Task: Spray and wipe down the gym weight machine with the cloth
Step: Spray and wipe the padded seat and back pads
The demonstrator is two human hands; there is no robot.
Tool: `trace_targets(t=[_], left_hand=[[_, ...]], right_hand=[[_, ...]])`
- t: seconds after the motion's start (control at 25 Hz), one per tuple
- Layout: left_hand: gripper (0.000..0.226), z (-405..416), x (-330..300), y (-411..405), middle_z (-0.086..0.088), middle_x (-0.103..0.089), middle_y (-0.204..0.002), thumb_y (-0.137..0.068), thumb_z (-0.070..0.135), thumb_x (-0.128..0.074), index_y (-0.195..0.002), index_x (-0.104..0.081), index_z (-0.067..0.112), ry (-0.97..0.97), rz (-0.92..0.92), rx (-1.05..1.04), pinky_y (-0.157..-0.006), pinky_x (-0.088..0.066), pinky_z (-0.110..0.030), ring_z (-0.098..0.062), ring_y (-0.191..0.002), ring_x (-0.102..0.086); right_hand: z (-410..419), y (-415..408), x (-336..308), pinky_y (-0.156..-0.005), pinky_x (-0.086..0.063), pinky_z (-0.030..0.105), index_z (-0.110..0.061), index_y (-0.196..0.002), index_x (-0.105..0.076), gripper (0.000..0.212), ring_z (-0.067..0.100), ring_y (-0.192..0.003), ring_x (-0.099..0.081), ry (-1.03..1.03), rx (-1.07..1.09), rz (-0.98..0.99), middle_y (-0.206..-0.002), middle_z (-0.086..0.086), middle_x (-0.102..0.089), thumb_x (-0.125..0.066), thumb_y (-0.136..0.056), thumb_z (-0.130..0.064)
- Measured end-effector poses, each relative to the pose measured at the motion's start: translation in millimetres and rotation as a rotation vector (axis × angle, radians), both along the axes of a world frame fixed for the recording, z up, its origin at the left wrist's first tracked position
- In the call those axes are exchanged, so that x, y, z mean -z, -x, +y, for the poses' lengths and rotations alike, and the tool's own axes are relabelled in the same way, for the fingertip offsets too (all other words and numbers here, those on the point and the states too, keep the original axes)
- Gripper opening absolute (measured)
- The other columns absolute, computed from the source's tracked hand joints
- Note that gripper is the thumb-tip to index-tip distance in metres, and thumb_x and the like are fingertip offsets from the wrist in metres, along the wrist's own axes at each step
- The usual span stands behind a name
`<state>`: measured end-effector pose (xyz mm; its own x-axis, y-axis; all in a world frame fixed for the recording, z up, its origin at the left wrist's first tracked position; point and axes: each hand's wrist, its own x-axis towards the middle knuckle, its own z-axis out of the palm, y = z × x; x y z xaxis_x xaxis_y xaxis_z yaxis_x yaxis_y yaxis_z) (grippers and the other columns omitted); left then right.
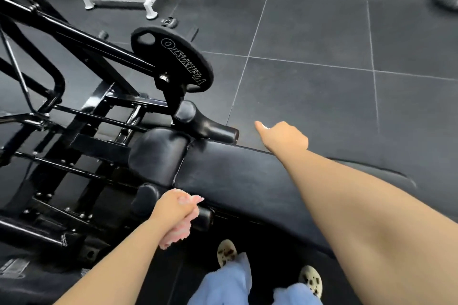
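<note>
Both forearms [371, 205] are bare, with no sleeves, watch or bands showing. At the bottom of the frame are light blue trouser legs [223, 285] with wide hems, over pale cream shoes [226, 250] mottled with dark brown spots.

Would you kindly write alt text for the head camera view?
A person's left hand grips a pink cloth beside a black padded bench; the right hand reaches over its far edge. A weight plate hangs on the machine frame.
</note>
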<state>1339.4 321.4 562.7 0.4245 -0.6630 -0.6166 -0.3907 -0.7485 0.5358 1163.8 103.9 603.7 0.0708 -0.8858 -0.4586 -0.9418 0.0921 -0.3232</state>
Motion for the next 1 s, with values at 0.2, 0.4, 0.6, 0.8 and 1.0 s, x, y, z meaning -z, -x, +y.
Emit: trace_targets(t=[0.2,0.4,0.6,0.8,1.0], left_hand=[[0.013,-22,-11,61,-0.003,-0.065,-0.07,-0.081,0.03,-0.068,-0.078,-0.069,0.017,0.056,0.038,-0.078,-0.065,-0.051,-0.036,-0.023,-0.064,-0.06],[0.051,-32,-5,123,-0.005,-0.046,-0.042,-0.071,0.049,-0.063,-0.058,-0.05,0.001,0.078,0.209,-0.084,-0.058,-0.044,-0.04,-0.029,-0.041,-0.045],[0.054,-37,1,183,-0.004,-0.067,-0.083,-0.059,0.065,-0.062,-0.074,-0.069,0.013,0.083,0.033,-0.061,-0.082,-0.052,-0.04,-0.02,-0.077,-0.067],[0.04,-52,2,242,0.001,-0.067,-0.09,-0.074,0.052,-0.069,-0.076,-0.069,0.012,0.077,0.015,-0.047,-0.081,-0.048,-0.03,-0.015,-0.083,-0.065],[0.03,-65,3,284,0.006,-0.065,-0.093,-0.076,0.048,-0.07,-0.076,-0.07,0.018,0.072,0.038,0.015,-0.072,-0.043,-0.024,-0.012,-0.086,-0.063]], right_hand=[[-10,67,1,-0.055,-0.032,0.025,-0.009,-0.069,-0.049,0.049,0.022,-0.058,-0.049,0.039,0.042,-0.031,-0.067,0.004,-0.055,-0.035,-0.084,-0.053],[-20,155,1,-0.056,-0.031,0.027,-0.011,-0.069,-0.052,0.058,0.021,-0.062,-0.051,0.023,0.162,-0.045,-0.073,0.003,-0.059,-0.033,-0.084,-0.064],[-27,279,0,-0.069,-0.038,0.032,-0.006,-0.088,-0.06,0.058,0.028,-0.074,-0.051,0.114,0.471,-0.126,-0.075,0.006,-0.054,-0.032,-0.087,-0.057],[-8,389,18,-0.079,-0.05,0.037,-0.01,-0.091,-0.066,0.082,0.029,-0.08,-0.064,0.015,0.622,-0.09,-0.085,0.007,-0.069,-0.027,-0.063,-0.076],[35,455,41,-0.079,-0.049,0.038,-0.007,-0.09,-0.066,0.079,0.03,-0.079,-0.063,-0.031,0.713,-0.043,-0.083,0.009,-0.069,-0.026,-0.065,-0.071]])
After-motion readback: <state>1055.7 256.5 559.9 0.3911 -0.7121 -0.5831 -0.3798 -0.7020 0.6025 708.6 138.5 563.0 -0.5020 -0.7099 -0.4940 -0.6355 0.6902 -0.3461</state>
